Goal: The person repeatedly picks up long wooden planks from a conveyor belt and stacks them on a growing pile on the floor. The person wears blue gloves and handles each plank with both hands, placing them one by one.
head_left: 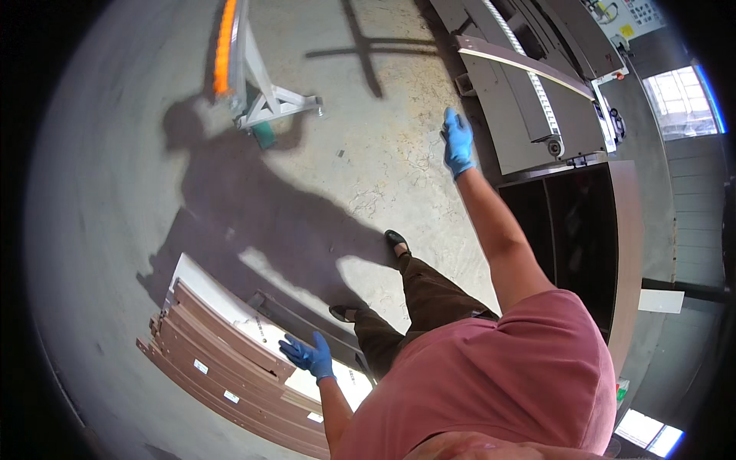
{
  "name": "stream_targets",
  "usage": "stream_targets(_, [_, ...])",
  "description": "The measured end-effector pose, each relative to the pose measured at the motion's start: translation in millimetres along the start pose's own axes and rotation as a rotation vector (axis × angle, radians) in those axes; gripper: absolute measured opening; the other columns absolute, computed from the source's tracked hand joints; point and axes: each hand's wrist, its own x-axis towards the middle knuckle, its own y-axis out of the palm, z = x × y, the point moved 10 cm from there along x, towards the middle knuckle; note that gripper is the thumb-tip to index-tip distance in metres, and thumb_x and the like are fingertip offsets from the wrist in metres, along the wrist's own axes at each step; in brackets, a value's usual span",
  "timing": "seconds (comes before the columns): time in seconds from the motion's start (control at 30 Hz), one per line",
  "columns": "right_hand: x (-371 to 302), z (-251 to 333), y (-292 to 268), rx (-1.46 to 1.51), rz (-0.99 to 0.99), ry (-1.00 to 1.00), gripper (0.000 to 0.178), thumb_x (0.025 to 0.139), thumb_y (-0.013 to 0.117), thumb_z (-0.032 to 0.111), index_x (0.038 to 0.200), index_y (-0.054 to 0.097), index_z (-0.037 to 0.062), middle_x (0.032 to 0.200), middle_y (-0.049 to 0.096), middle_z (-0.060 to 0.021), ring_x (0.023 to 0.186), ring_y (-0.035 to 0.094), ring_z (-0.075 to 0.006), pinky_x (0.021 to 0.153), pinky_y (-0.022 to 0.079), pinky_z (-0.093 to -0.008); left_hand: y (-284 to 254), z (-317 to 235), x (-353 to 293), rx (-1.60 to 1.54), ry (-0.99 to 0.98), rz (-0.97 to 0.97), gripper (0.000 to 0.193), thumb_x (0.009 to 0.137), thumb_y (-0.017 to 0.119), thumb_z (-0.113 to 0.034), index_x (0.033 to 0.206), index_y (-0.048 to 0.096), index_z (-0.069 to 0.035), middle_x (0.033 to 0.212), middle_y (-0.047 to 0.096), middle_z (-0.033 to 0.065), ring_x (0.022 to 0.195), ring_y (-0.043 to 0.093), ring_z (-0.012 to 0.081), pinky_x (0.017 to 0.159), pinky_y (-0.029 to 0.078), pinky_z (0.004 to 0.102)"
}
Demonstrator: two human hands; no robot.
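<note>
My left hand (310,356), in a blue glove, is open with its fingers apart. It is above a stack of long brown boards (222,345), and nothing is in it. Stretched out ahead of me, my right hand (458,143) wears a blue glove too. Its fingers look loosely extended and hold nothing that I can see. The nearest thing to it is a grey machine (514,115). Across that machine lies a long narrow brown panel (525,64), apart from my hand.
A dark open-topped box shape with brown sides (627,245) stands on my right beside the machine. Far ahead on the left is a metal stand with orange rollers (226,50). White boards (215,295) lie by the brown stack. My shadow falls across the concrete floor (368,169).
</note>
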Motion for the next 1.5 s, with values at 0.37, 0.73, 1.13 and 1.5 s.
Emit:
stream_targets(0.37, [285, 62, -6, 1.223, 1.025, 0.646, 0.047, 0.106, 0.055, 0.043, 0.131, 0.066, 0.0043, 0.13, 0.072, -0.0188, 0.121, 0.065, -0.038, 0.109, 0.05, -0.0532, 31, -224, -12, -0.326, 0.153, 0.232, 0.082, 0.09, 0.074, -0.049, 0.15, 0.052, 0.003, 0.154, 0.048, 0.0365, 0.146, 0.044, 0.0505, 0.122, 0.037, 0.0532])
stream_targets(0.73, [-87, 87, -16, 0.351, 0.313, 0.202, 0.02, 0.103, 0.063, 0.016, 0.104, 0.076, 0.0015, 0.099, 0.078, -0.0087, 0.083, 0.069, -0.0176, 0.081, 0.058, -0.034, 109, 30, -80, -0.754, -0.862, 0.189, 0.075, 0.102, 0.068, -0.045, 0.154, 0.047, 0.005, 0.157, 0.052, 0.0238, 0.146, 0.05, 0.0329, 0.121, 0.039, 0.0407])
stream_targets(1.13, [-587, 13, 64, 0.007, 1.178, 0.567, 0.025, 0.098, 0.069, -0.006, 0.12, 0.07, 0.0043, 0.103, 0.071, -0.0009, 0.089, 0.063, -0.0078, 0.08, 0.051, -0.0247, -235, -62, -39, -0.969, 0.189, 0.051, 0.071, 0.103, 0.073, -0.031, 0.16, 0.043, -0.002, 0.158, 0.052, 0.021, 0.146, 0.052, 0.0332, 0.119, 0.044, 0.0426])
stream_targets(1.5, [-862, -93, 95, -0.581, 2.153, 0.003, 0.03, 0.093, 0.073, 0.02, 0.118, 0.068, 0.0043, 0.12, 0.074, -0.021, 0.112, 0.071, -0.0407, 0.092, 0.056, -0.0477, -178, 160, -85, -0.538, -0.254, -0.506, 0.075, 0.089, 0.082, -0.03, 0.149, 0.052, 0.002, 0.132, 0.068, 0.0256, 0.113, 0.071, 0.0428, 0.098, 0.057, 0.0457])
